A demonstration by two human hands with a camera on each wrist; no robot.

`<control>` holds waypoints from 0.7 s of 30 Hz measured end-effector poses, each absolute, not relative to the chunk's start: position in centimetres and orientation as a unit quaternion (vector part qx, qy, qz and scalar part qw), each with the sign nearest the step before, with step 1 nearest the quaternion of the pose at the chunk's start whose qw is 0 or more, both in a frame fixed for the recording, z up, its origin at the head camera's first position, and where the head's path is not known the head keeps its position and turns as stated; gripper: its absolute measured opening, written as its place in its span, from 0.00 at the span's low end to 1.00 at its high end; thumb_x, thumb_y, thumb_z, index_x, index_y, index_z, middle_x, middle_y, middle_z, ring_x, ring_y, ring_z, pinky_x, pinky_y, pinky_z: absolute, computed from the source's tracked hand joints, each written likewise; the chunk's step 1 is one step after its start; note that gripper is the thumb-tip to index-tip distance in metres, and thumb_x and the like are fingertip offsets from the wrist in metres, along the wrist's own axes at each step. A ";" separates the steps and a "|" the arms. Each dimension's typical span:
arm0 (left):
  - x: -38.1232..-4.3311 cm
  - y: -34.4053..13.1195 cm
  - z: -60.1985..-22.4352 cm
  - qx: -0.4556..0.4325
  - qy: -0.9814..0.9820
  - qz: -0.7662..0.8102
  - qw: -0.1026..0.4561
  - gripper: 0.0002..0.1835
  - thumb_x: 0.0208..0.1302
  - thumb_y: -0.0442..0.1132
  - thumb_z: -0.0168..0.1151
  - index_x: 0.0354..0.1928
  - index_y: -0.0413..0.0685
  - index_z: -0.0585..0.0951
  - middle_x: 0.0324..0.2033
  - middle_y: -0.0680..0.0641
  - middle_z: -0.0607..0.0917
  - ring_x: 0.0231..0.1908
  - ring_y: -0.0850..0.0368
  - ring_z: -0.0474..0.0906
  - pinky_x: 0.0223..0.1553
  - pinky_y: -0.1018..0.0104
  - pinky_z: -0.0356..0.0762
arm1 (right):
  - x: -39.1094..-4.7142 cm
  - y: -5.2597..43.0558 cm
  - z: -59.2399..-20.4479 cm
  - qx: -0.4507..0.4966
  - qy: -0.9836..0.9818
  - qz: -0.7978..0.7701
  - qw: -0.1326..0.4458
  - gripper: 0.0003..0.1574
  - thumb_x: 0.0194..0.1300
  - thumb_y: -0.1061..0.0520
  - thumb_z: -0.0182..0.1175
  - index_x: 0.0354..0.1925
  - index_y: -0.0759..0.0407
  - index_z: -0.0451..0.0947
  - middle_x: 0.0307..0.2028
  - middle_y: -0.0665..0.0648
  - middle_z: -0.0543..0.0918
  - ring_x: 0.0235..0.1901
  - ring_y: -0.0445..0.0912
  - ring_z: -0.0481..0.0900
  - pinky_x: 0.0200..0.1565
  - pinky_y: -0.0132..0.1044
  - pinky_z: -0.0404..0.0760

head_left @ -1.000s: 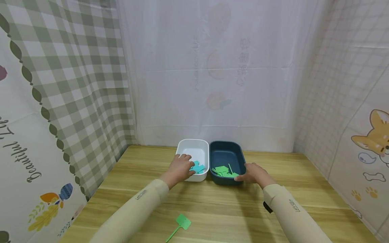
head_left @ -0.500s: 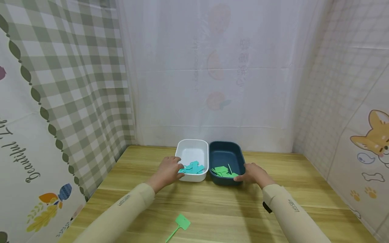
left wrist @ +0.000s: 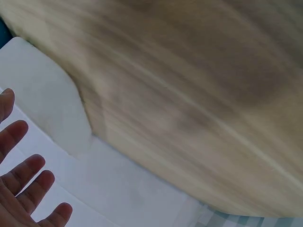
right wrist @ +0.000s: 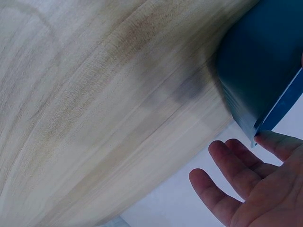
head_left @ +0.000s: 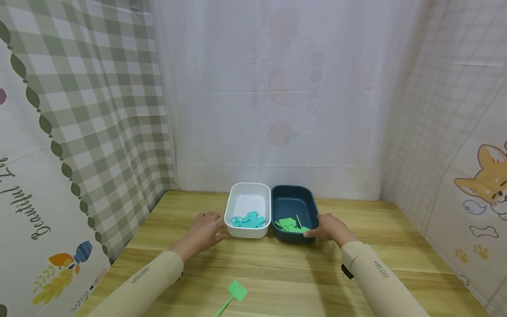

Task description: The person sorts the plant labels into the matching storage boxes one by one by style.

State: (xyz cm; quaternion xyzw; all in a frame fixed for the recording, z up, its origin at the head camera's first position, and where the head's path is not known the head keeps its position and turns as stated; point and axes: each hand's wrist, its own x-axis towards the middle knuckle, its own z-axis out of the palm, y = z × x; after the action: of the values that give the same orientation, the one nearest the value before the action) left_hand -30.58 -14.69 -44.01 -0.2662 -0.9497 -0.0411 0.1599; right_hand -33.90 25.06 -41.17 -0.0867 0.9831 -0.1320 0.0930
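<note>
My left hand (head_left: 204,234) is beside the near left corner of a white bin (head_left: 248,193), its fingers spread and holding nothing. In the left wrist view the fingers (left wrist: 35,187) lie apart, near the bin's white wall (left wrist: 40,85). My right hand (head_left: 329,228) touches the near right corner of a navy bin (head_left: 294,199). The right wrist view shows one fingertip on the rim of that bin (right wrist: 260,61), with the other fingers loosely extended; the thumb is mostly hidden there. Turquoise flat strips (head_left: 251,220) lie in the white bin, green flat pieces with thin stems (head_left: 288,223) in the navy one.
A single green square-headed tag with a thin stem (head_left: 236,291) lies on the wooden table (head_left: 277,273) near its front. The two bins stand side by side at the back. A white curtain (head_left: 222,132) hangs behind, a checked curtain (head_left: 119,110) at left.
My left hand has withdrawn from over the white bin, moving left and nearer to me, so the turquoise strips show more fully. The right hand stays at the navy bin's corner.
</note>
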 end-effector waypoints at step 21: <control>-27.3 -14.9 -47.3 -0.313 -0.948 -0.009 0.054 0.32 0.50 0.70 0.68 0.48 0.54 0.86 0.59 0.42 0.77 0.58 0.43 0.73 0.56 0.43 0.72 | -33.9 25.0 -41.1 -0.079 0.984 -0.130 0.094 0.59 0.57 0.36 0.70 0.64 0.82 0.63 0.61 0.80 0.68 0.63 0.71 0.66 0.60 0.62 0.69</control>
State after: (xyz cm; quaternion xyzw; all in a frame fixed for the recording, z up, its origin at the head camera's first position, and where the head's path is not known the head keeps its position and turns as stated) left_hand -27.31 -14.87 -47.34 -0.3130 -0.9482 -0.0092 0.0535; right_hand -33.89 24.96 -41.13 -0.0795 0.9839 -0.1301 0.0936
